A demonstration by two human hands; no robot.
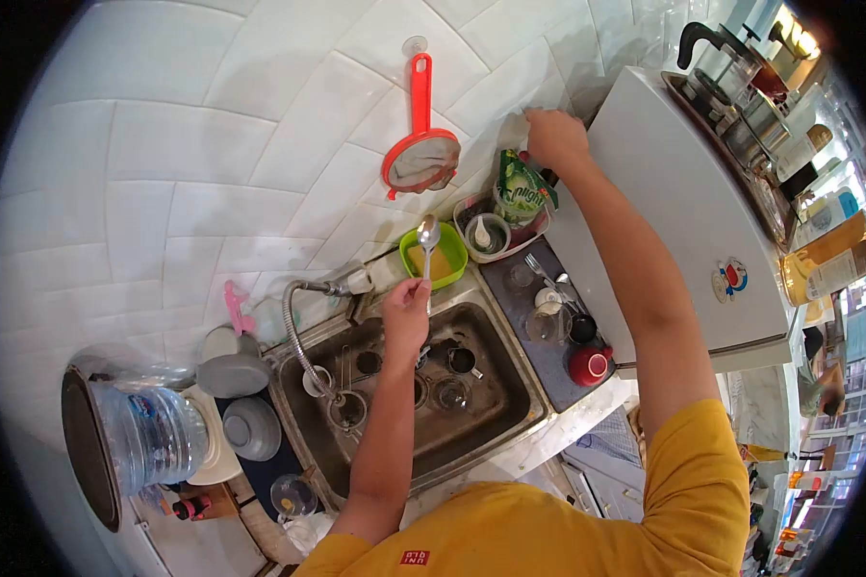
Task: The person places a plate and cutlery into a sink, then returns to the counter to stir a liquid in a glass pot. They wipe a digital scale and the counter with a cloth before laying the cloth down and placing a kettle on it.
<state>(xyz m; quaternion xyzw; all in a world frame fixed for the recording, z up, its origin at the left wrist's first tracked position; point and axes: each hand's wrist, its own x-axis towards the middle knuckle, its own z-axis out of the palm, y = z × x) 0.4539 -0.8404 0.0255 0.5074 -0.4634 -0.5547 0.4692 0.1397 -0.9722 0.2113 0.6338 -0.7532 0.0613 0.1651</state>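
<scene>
My left hand (407, 317) is raised over the sink (520, 385), its fingers closed round the handle of a metal spoon (429, 233). The spoon points upward, its bowl in front of a bright green tub (460, 252) with something yellowish inside. Further right, my right hand (556, 141) is stretched out near the tiled wall, just above a green Sunlight pouch (523, 192). Its fingertips are mostly hidden, so whether it grips anything does not show. The pouch stands in a clear plastic container (468, 211) beside a small bowl with a white spoon.
Cups and glasses lie in the sink below the flexible faucet (289, 322). Cutlery and a red mug (588, 366) sit on a dark mat (549, 363). A white fridge (664, 212) flanks my right arm. A red strainer (421, 159) hangs on the wall; bowls (251, 428) stand left.
</scene>
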